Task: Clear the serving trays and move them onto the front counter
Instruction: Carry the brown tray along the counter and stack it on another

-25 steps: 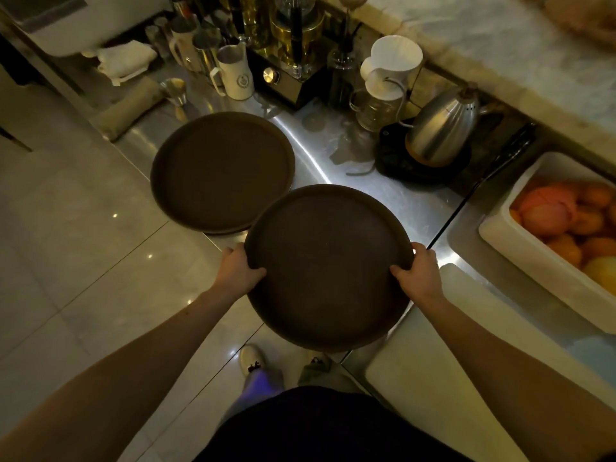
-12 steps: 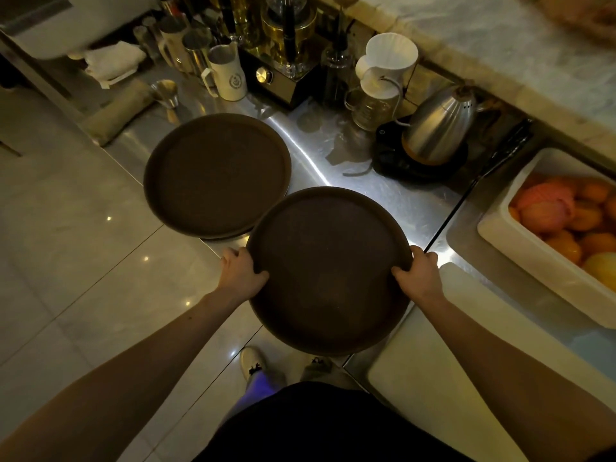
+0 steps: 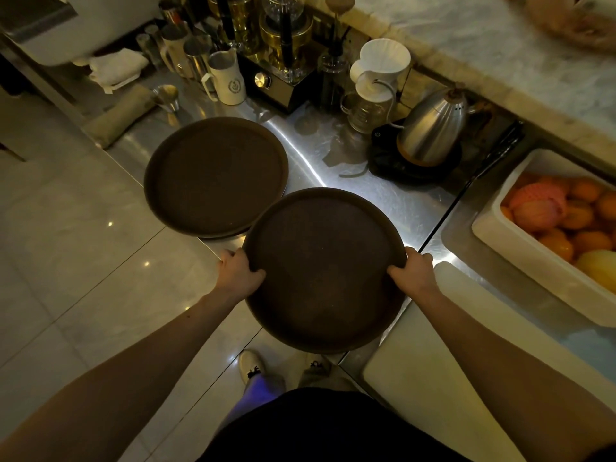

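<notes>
Since a moment ago, little has changed: both my hands have stayed clamped on the near tray (image 3: pixel 325 271), which sits a touch closer to the far tray (image 3: pixel 216 176) in the view than before. My left hand (image 3: pixel 238 273) is closed over the near tray's left rim, thumb on top and fingers curled beneath, and my right hand (image 3: pixel 413 271) grips the right rim the same way. That round brown tray is bare, its far half over the steel surface (image 3: pixel 333 161) and its near half out past the edge above the floor (image 3: pixel 66 245) and my shoes. Its far-left rim overlaps the far tray, which lies flat on the surface, also bare, jutting slightly over the edge. Behind them stand a white pitcher (image 3: pixel 228 78), a glass server with a white dripper (image 3: pixel 376 85) and a steel kettle (image 3: pixel 433 128). To my right lie a pale cutting board (image 3: pixel 450 361) and a white bin of oranges (image 3: pixel 520 248).
</notes>
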